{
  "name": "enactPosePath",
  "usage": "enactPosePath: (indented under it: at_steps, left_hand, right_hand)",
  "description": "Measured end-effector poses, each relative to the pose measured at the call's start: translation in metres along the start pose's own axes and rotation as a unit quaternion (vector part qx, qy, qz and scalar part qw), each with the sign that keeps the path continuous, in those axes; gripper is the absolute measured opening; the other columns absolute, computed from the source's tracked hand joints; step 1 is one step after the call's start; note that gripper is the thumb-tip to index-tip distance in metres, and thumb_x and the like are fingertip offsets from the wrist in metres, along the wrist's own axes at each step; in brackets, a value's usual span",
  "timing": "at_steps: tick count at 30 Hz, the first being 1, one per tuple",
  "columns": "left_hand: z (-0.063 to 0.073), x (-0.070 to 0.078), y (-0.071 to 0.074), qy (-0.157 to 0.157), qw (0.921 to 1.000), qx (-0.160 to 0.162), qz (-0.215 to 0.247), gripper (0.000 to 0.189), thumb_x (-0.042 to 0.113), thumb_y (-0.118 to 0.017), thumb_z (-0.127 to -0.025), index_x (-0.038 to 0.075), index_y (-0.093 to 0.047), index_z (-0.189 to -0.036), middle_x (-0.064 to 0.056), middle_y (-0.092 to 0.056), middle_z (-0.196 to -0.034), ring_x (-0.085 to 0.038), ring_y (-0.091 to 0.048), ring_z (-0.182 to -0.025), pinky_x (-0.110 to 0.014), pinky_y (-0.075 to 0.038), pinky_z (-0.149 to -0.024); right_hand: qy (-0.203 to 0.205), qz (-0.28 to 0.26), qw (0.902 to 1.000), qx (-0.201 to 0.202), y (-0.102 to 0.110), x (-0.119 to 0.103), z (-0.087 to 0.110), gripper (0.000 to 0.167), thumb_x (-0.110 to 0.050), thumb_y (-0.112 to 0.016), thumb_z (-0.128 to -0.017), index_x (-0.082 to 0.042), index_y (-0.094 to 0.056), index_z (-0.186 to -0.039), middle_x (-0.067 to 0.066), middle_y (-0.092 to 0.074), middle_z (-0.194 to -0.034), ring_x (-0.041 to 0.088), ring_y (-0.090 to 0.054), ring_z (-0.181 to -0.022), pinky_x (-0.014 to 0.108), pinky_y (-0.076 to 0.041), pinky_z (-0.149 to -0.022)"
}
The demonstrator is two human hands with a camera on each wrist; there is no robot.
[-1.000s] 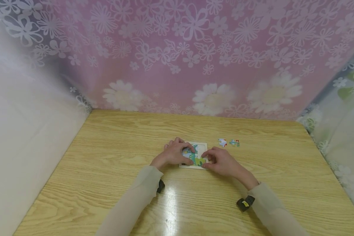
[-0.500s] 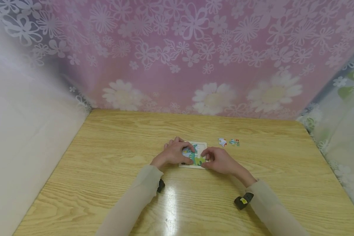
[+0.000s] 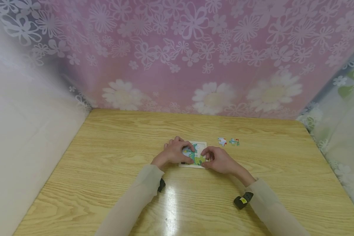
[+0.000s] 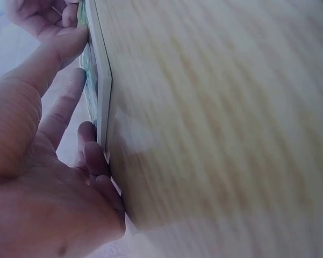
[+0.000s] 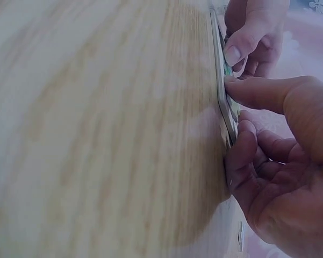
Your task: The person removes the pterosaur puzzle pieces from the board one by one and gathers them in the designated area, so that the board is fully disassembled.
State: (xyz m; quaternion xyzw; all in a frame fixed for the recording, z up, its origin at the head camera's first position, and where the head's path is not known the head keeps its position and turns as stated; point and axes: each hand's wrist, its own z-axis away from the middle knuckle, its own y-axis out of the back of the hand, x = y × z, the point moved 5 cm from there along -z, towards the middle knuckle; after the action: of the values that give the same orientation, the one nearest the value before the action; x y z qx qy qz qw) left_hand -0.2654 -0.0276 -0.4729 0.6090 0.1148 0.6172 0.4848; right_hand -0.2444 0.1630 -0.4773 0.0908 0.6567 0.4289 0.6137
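A small square jigsaw puzzle in a white frame (image 3: 191, 166) lies on the table, its picture green and blue, with a pale bare patch at the upper right. My left hand (image 3: 174, 152) rests over its left side, thumb and index fingertip pressing on the picture; in the left wrist view the other fingers (image 4: 99, 161) lie along the frame's outer edge. At the lower right corner my right hand (image 3: 221, 160) pinches a green puzzle piece (image 3: 200, 160) between thumb and fingers, low over the frame. The fingers partly hide this piece.
Two loose puzzle pieces lie behind my right hand: a whitish one with red (image 3: 222, 141) and a blue-green one (image 3: 234, 142). The wood-grain table (image 3: 129, 137) meets a pink flowered curtain (image 3: 165, 91) at the back. Pale curtains hang at both sides.
My right hand has shifted slightly left and inward over the frame's lower right corner. The left hand and the loose pieces stay where they were.
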Motion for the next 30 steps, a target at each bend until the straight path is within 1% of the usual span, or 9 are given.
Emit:
enactPosePath:
  at_steps: [4,9,18,24,30]
  left_hand:
    - [-0.0004,0.0001,-0.0004,0.008,1.0000,0.003,0.000,0.029,0.040,-0.084,-0.083,0.037,-0.070,-0.108,-0.002,-0.046,-0.131,-0.026,-0.038,-0.111,-0.048,-0.025,-0.097]
    - [0.0007,0.0019,-0.0004,0.015,0.9999,0.004,0.000,0.030,0.039,-0.085,-0.082,0.036,-0.070,-0.108,-0.002,-0.046,-0.130,-0.026,-0.039,-0.110,-0.047,-0.026,-0.095]
    - [0.0009,0.0031,0.0005,0.010,0.9999,0.006,-0.006,0.030,0.040,-0.085,-0.083,0.035,-0.070,-0.109,-0.003,-0.046,-0.131,-0.026,-0.039,-0.109,-0.047,-0.026,-0.094]
    - [0.0005,0.0026,0.0000,0.008,0.9999,0.004,-0.010,0.030,0.040,-0.084,-0.084,0.036,-0.070,-0.109,-0.003,-0.046,-0.131,-0.027,-0.039,-0.111,-0.048,-0.026,-0.096]
    - [0.0003,0.0025,-0.0003,0.009,0.9999,0.005,-0.010,0.029,0.041,-0.084,-0.084,0.036,-0.070,-0.108,-0.002,-0.046,-0.129,-0.027,-0.039,-0.110,-0.048,-0.026,-0.096]
  right_hand:
    - [0.001,-0.003,1.0000,0.005,-0.0003,-0.0006,0.0007,0.028,-0.014,-0.081,-0.086,-0.006,-0.066,-0.107,0.005,-0.057,-0.087,0.016,-0.047,-0.072,0.025,-0.040,-0.065]
    - [0.007,-0.019,0.9997,0.012,-0.0008,-0.0016,0.0013,0.028,-0.010,-0.081,-0.085,-0.005,-0.064,-0.106,0.006,-0.056,-0.086,0.015,-0.047,-0.071,0.024,-0.039,-0.064]
    - [0.022,-0.039,0.9988,0.023,-0.0008,-0.0008,0.0028,0.028,-0.007,-0.081,-0.084,-0.004,-0.064,-0.106,0.007,-0.058,-0.087,0.013,-0.048,-0.069,0.023,-0.041,-0.062]
    - [0.037,-0.044,0.9977,0.036,0.0003,-0.0014,0.0057,0.022,-0.005,-0.076,-0.088,-0.006,-0.065,-0.107,0.005,-0.065,-0.091,0.012,-0.057,-0.076,0.023,-0.047,-0.067]
    - [0.041,-0.072,0.9958,0.040,0.0012,-0.0003,0.0085,0.016,-0.006,-0.073,-0.093,-0.006,-0.066,-0.107,0.006,-0.070,-0.089,0.012,-0.063,-0.077,0.024,-0.051,-0.069]
